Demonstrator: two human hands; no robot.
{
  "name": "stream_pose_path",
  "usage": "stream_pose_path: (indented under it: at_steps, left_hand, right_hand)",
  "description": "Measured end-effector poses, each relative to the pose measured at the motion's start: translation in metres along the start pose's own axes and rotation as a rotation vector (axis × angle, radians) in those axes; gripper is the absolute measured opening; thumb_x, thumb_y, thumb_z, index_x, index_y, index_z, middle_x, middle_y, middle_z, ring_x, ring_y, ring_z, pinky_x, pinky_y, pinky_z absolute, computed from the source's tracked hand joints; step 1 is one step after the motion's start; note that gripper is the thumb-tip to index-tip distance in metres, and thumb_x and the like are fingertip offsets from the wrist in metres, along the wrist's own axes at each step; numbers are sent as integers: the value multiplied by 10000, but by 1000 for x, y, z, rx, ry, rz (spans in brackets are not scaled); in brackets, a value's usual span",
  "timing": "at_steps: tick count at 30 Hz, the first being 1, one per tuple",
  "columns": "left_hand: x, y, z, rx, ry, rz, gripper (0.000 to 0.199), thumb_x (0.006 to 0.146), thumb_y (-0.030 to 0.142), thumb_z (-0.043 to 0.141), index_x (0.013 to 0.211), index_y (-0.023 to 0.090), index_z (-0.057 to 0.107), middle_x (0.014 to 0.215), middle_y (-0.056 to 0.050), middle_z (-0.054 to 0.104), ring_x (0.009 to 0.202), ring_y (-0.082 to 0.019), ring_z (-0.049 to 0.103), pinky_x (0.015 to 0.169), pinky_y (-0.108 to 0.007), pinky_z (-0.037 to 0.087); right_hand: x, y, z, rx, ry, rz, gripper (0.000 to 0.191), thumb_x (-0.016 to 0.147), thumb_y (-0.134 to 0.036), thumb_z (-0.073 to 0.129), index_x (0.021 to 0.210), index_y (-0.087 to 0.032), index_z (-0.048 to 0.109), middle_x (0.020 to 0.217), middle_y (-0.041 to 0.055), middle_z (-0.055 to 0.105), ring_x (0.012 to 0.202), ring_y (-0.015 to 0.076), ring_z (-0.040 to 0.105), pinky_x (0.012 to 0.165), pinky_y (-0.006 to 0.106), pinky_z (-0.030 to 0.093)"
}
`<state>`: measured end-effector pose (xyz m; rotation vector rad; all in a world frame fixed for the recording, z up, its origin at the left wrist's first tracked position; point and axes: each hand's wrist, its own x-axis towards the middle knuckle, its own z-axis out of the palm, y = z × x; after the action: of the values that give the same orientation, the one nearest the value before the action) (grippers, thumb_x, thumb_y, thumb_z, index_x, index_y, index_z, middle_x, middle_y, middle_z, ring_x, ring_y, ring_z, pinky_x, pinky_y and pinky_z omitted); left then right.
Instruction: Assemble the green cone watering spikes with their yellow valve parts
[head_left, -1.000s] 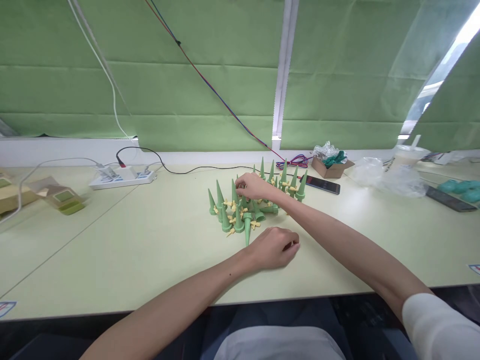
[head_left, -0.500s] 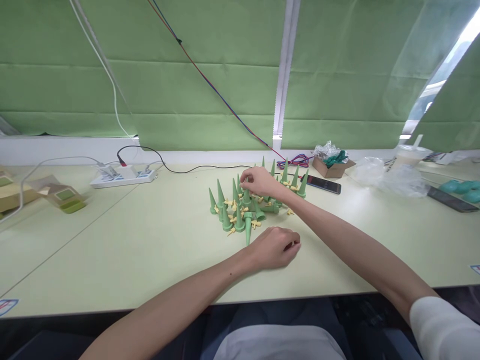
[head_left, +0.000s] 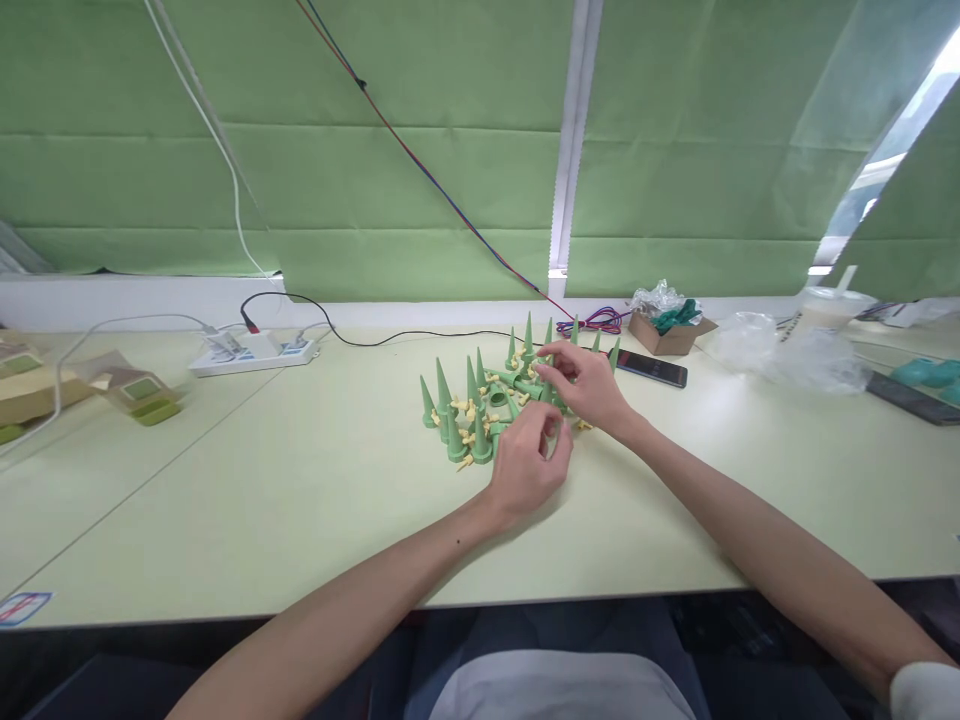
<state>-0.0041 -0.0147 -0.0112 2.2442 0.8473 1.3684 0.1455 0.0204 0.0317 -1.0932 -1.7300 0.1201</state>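
Observation:
Green plastic cone-shaped spikes stand and lie in a cluster at the middle of the table, with small yellow valve-like pieces among them. My left hand is at the near side of the cluster, its fingers curled toward the thumb. Anything inside it is hidden. Above the right part of the cluster is my right hand, thumb and forefinger drawn close together at the tips. What they pinch, if anything, is too small to make out. One cone lies with its round open base showing.
A dark phone lies right of the cones, in front of a small cardboard box. Farther right are clear plastic bags, a drink cup and another phone. A white power strip and yellow-green packages are at left.
My right hand has moved right from the middle of the cones. My left hand has risen toward the cluster and turned, its fingers now pointing up and curled. The view has shifted slightly.

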Motion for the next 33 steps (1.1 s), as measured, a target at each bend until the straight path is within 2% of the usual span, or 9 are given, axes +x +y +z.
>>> stream_pose_path:
  at_steps: [3, 7, 9, 13, 17, 20, 27, 30, 33]
  left_hand:
    - [3, -1, -2, -28, 63, -118, 117, 906, 258, 530, 1001, 204, 488, 990, -34, 578, 540, -70, 431, 594, -263, 404]
    - [5, -6, -3, -66, -17, -258, 231, 914, 320, 550, 1102, 213, 469, 1159, -64, 578, 545, -66, 457, 607, -273, 416]
    - [5, -9, -1, -75, -75, -283, 222, 913, 328, 554, 1089, 210, 486, 1125, -61, 605, 576, -87, 485, 609, -273, 407]
    - [7, -13, 1, -83, -161, -287, 127, 914, 314, 539, 926, 188, 536, 922, -34, 636, 639, -127, 524, 613, -272, 381]
    - [5, -12, 3, -40, -227, -323, 149, 870, 323, 584, 840, 180, 554, 762, -7, 607, 612, -133, 498, 594, -276, 350]
    - [1, -9, 5, -19, -288, -302, 168, 847, 330, 599, 787, 186, 538, 690, 13, 571, 588, -127, 474, 575, -273, 328]
    - [-5, -1, 4, 41, -441, -161, 253, 820, 306, 602, 705, 199, 404, 667, 22, 492, 590, -122, 427, 535, -266, 285]
    - [-5, 1, 4, 42, -464, -106, 275, 825, 272, 575, 683, 201, 351, 682, 13, 467, 604, -124, 417, 536, -269, 284]
    - [-5, 3, 3, 16, -508, -54, 283, 829, 249, 560, 676, 205, 325, 676, 14, 438, 595, -123, 395, 533, -275, 277]
  right_hand:
    - [-9, 5, -3, 36, -3, 18, 205, 916, -362, 582, 971, -174, 643, 605, -26, 547, 558, 135, 544, 592, 258, 440]
    - [-13, 5, -4, 91, -53, 33, 189, 925, -362, 578, 940, -184, 640, 636, -8, 613, 583, 142, 590, 605, 262, 466]
    - [-14, 2, -4, 100, -81, 45, 190, 927, -368, 576, 937, -189, 639, 658, -1, 639, 561, 136, 579, 587, 261, 463]
    - [-13, -4, -8, 92, -146, 45, 207, 939, -378, 553, 899, -191, 630, 655, -6, 645, 500, 119, 545, 553, 251, 447]
    - [-9, -9, -19, 21, -183, 81, 322, 1006, -373, 410, 833, -187, 609, 723, 9, 688, 466, 104, 558, 561, 246, 450]
    - [-7, -10, -31, -115, -222, 105, 319, 997, -347, 425, 782, -182, 593, 693, 2, 681, 454, 102, 564, 590, 249, 449]
    - [-14, -4, -54, -231, -538, 182, 268, 947, -279, 465, 738, -176, 598, 590, -13, 636, 441, 115, 570, 576, 242, 430]
    - [-19, -1, -56, -288, -673, 204, 246, 939, -234, 460, 765, -170, 621, 514, -22, 581, 449, 126, 562, 572, 240, 411]
    - [-23, 2, -52, -397, -732, 191, 203, 929, -199, 478, 833, -164, 654, 564, -1, 602, 509, 134, 550, 570, 241, 371]
